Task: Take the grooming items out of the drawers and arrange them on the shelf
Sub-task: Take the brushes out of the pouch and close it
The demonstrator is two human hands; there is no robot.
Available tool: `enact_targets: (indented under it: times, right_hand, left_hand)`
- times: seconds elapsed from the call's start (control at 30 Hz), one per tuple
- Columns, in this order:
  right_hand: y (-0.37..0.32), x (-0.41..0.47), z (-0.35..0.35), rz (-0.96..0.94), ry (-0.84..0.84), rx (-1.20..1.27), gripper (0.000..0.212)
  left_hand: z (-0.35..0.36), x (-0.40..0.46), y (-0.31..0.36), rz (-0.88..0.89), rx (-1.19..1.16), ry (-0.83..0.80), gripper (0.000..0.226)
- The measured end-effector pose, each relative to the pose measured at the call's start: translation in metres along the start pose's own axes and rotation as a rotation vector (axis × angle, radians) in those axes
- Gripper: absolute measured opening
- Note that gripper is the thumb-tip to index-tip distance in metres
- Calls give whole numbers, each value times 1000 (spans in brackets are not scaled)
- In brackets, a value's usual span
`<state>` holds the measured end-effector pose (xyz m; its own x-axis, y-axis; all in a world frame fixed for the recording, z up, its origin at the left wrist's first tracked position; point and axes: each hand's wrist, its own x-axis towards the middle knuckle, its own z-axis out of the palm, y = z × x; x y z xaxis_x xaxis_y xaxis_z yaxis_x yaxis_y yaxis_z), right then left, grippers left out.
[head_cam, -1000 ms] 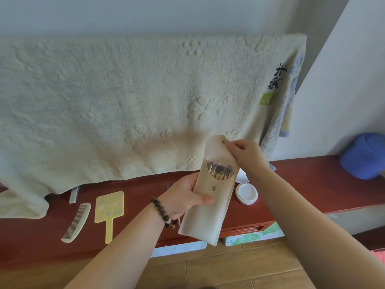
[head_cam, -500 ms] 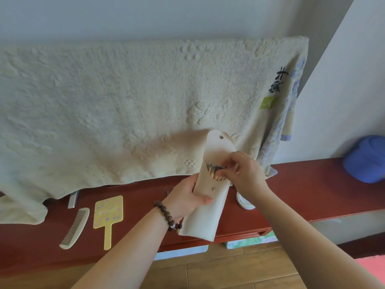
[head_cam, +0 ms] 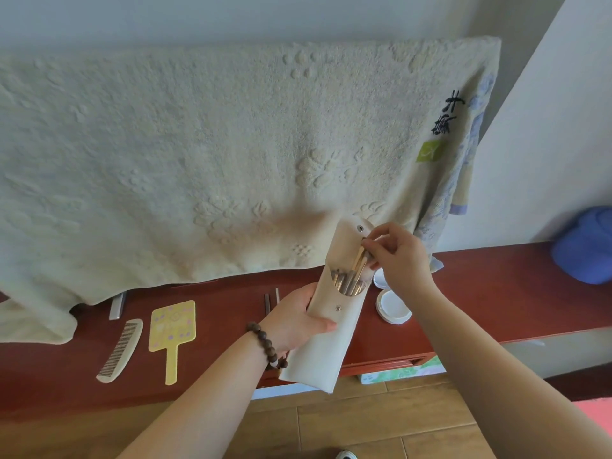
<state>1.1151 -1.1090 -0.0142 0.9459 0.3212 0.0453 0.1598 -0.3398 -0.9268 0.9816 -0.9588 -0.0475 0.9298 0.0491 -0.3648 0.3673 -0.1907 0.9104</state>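
Observation:
My left hand grips a cream fabric pouch upright above the red shelf, its snap flap open. Several makeup brushes stand inside the pouch mouth. My right hand pinches the tips of one or two brushes and holds them partly lifted out. On the shelf to the left lie a cream comb and a yellow hand mirror. A white round jar sits on the shelf just right of the pouch.
A large cream towel hangs over the back of the shelf and hides part of it. A metal clip and thin dark sticks lie near the towel's edge. A blue cap rests at far right. Wooden floor lies below.
My right hand went from the pouch's flap into its mouth, closed on brush tips, and has drawn them upward. The pouch stays in my left hand.

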Motion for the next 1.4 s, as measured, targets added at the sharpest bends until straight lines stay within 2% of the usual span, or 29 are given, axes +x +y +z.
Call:
enact_targets:
  times: [0.17,0.33,0.53,0.6,0.77,0.9,1.03,1.17,1.27,1.33,1.4]
  right_hand:
    - [2,5,4,27,42,-4,8]
    - [-4,14,3,71,39,183,4]
    - [0,26,0,67,118,175,3]
    - [9,29,3,87,78,166,2]
    - [50,26,38,191,-231,58,6]
    - [78,20,80,260,-330,-28,11]
    - [89,20,113,272,-365,-126,8]
    - [90,25,135,271,-384,-185,10]
    - [90,26,141,288,-399,-208,11]
    - [86,24,140,219,-345,-276,16]
    - [71,16,136,148,-259,-230,15]
  left_hand:
    - [1,-3,-5,-19,15,5,39]
    - [-3,-11,-14,-37,17,15,38]
    - [-16,-29,-41,-121,-4,66,38]
    - [-22,-38,-54,-162,-31,113,40]
    - [-32,-57,-77,-236,-164,216,45]
    - [-36,-69,-84,-259,-204,308,38]
    - [-40,-82,-92,-300,-229,369,36]
    - [-40,-93,-97,-319,-261,394,47]
    - [-40,-96,-98,-325,-273,396,44]
    - [-40,-96,-96,-317,-274,395,43]
    - [-40,-95,-92,-300,-269,381,44]
